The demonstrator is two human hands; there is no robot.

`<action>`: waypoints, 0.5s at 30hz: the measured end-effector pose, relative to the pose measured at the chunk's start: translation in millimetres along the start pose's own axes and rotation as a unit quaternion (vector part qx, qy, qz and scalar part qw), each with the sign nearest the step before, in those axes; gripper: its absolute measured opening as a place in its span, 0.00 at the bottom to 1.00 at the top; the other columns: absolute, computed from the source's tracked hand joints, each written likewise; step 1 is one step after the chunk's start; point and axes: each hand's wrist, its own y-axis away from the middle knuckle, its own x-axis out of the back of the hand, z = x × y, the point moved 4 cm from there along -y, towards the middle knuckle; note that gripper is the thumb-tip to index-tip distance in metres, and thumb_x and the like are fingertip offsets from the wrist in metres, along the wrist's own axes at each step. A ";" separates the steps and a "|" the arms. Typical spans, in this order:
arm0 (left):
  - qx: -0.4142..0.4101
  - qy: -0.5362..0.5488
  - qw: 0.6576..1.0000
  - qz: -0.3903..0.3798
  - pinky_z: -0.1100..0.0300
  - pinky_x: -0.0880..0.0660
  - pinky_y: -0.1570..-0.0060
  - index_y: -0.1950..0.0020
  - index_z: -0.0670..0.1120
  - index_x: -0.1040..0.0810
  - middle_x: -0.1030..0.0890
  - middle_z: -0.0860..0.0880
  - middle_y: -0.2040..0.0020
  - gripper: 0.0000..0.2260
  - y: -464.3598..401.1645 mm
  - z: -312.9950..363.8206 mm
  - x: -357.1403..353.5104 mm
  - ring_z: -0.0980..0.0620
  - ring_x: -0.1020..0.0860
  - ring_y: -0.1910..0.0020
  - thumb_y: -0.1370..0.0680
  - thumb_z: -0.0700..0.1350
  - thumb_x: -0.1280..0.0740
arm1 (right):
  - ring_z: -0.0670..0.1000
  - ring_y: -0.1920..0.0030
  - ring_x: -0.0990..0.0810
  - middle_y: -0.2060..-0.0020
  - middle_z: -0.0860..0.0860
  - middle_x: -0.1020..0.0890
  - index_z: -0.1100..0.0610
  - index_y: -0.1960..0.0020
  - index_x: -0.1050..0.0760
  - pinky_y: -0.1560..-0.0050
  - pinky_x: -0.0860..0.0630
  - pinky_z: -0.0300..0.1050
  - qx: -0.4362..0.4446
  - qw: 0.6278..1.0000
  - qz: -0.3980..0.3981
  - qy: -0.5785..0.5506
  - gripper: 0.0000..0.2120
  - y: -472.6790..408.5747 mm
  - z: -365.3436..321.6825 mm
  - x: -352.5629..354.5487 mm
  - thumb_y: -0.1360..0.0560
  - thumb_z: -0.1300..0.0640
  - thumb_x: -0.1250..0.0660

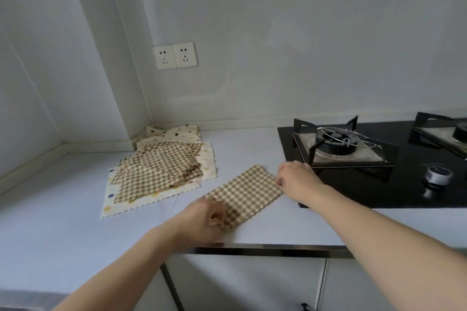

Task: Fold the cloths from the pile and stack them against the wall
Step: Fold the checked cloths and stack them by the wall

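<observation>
Pale grey countertop (75, 235) fills the lower half of the frame, meeting plain white walls, and just below centre lies the brown-and-cream checked cloth (246, 193), folded into a long strip running diagonally from lower left to upper right. At its lower-left end the left hand (204, 219) has its fingers curled in, thumb and fingertips pinching the cloth's edge; at the upper-right end the right hand (294, 177) holds the corner, fingers bent down close together onto the fabric, though their tips are hidden by the back of the hand. To the left of the strip, running back to the wall corner, sits the loose pile of checked and polka-dot cloths (156, 171), still unfolded by the look of it. Right of the hands is a black glass gas hob (353, 184) with a metal pan support (338, 145). The risk I judge here is that the layers slide apart as the ends are brought together, leaving a crooked fold, or that the right end drags onto the hob edge, which it almost touches.
</observation>
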 end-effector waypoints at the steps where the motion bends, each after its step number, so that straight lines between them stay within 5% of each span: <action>1: 0.006 0.042 0.999 -0.006 0.60 0.27 0.57 0.60 0.57 0.29 0.25 0.55 0.55 0.05 4.0 -1.2 1.3 0.54 0.26 0.57 0.33 0.48 0.35 | 0.54 0.39 0.29 0.40 0.49 0.24 0.52 0.44 0.19 0.36 0.35 0.48 -0.002 1.000 0.009 -0.022 0.14 3.8 -3.4 -6.6 0.23 0.61 0.39; 4: 0.047 0.147 0.988 0.024 0.65 0.27 0.57 0.55 0.54 0.23 0.22 0.55 0.54 0.07 13.7 -10.8 15.6 0.57 0.24 0.56 0.31 0.44 0.33 | 0.54 0.36 0.30 0.38 0.51 0.26 0.56 0.39 0.23 0.34 0.33 0.48 0.027 0.993 0.039 -0.104 0.15 12.6 -24.3 -16.8 0.21 0.61 0.43; 9: 0.019 0.090 0.995 0.043 0.72 0.29 0.57 0.52 0.52 0.20 0.22 0.58 0.53 0.05 24.9 -9.1 17.2 0.61 0.24 0.55 0.27 0.45 0.31 | 0.51 0.30 0.36 0.31 0.49 0.31 0.53 0.31 0.30 0.30 0.38 0.49 0.074 0.988 0.040 -0.129 0.18 20.3 -65.5 -22.1 0.19 0.53 0.45; 15: -0.051 0.043 0.996 0.067 0.71 0.30 0.56 0.57 0.52 0.19 0.25 0.58 0.56 0.03 26.8 2.2 0.7 0.61 0.26 0.56 0.26 0.49 0.31 | 0.52 0.31 0.38 0.32 0.50 0.33 0.53 0.30 0.33 0.32 0.44 0.46 0.001 0.994 0.032 -0.106 0.19 24.7 -60.9 -45.9 0.19 0.51 0.46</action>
